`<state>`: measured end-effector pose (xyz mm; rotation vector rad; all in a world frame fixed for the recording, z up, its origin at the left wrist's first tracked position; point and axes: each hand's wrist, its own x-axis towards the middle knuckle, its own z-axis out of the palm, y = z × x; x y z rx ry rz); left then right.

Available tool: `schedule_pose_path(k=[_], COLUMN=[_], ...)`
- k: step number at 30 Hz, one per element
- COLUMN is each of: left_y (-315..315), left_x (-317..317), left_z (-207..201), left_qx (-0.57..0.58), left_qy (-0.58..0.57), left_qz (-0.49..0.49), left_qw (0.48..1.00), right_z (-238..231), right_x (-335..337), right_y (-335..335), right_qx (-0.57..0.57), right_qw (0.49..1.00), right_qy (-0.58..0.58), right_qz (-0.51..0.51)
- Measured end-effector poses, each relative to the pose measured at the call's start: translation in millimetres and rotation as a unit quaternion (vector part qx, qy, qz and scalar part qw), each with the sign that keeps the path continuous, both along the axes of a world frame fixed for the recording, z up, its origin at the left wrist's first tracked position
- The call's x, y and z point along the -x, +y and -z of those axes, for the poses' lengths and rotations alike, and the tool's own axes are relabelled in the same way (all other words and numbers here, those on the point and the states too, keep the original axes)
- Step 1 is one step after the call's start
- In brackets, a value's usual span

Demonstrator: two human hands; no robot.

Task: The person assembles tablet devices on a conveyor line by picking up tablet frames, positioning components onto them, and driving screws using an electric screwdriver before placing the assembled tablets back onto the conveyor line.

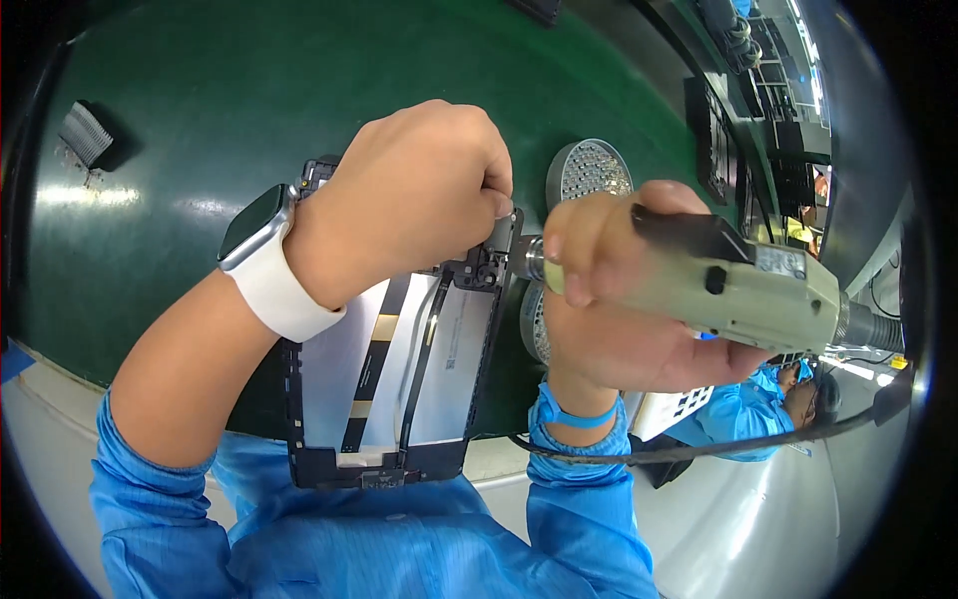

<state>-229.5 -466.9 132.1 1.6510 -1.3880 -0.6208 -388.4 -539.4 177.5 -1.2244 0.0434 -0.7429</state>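
Observation:
An opened phone-like device [454, 369] with a black frame, a silvery inner plate and dark flat ribbon strips lies in front of me, its lower end reaching past the table edge over my lap. My left hand [414, 190] is closed over its upper part, thumb and fingertips pinched at the upper right corner. What they hold is hidden. In my right hand [639, 299] is a pale green electric screwdriver [748, 295] with a black lever, lying nearly level. Its metal nose meets or nearly meets that same corner; the bit's tip cannot be made out.
Two round screw trays [589, 170] stand right of the device, the nearer one partly behind my right hand. A grey ridged block [87, 135] sits far left on the green table [230, 90]. The screwdriver's cable [699, 454] loops below my right wrist. Another person [743, 409] sits at right.

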Motion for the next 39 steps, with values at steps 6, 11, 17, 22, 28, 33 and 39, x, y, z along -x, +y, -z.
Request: schedule_pose_path(k=[6, 11, 17, 22, 28, 33, 39], left_y=[-1, -2, -3, -1, 18, 140, 170], left_x=[-2, -2, -3, -6, -3, 44, 42], left_z=[1, 3, 7, 4, 7, -35, -22], left_qx=[-0.003, 0.014, 0.038, 0.026, 0.184, 0.049, -0.024], left_qy=[-0.005, -0.009, -0.03, -0.033, -0.129, -0.176, -0.305], left_qz=[0.002, -0.001, -0.005, -0.011, -0.045, 0.153, 0.092], left_qw=[1.0, 1.0, 0.999, 0.999, 0.973, 0.971, 0.948], right_z=[6, 6, 4, 2, -1, -6, 16], right_x=[-4, -6, -10, -14, 3, 49, 68], right_y=[1, 2, 1, 2, -11, -9, 2], right_qx=[-0.008, -0.003, 0.009, -0.008, -0.008, 0.004, -0.04], right_qw=[1.0, 1.0, 1.0, 1.0, 0.997, 0.995, 0.995], right_qy=[0.004, 0.01, 0.013, 0.013, -0.057, -0.072, -0.064], right_qz=[0.005, 0.02, -0.003, -0.019, -0.046, 0.066, 0.067])
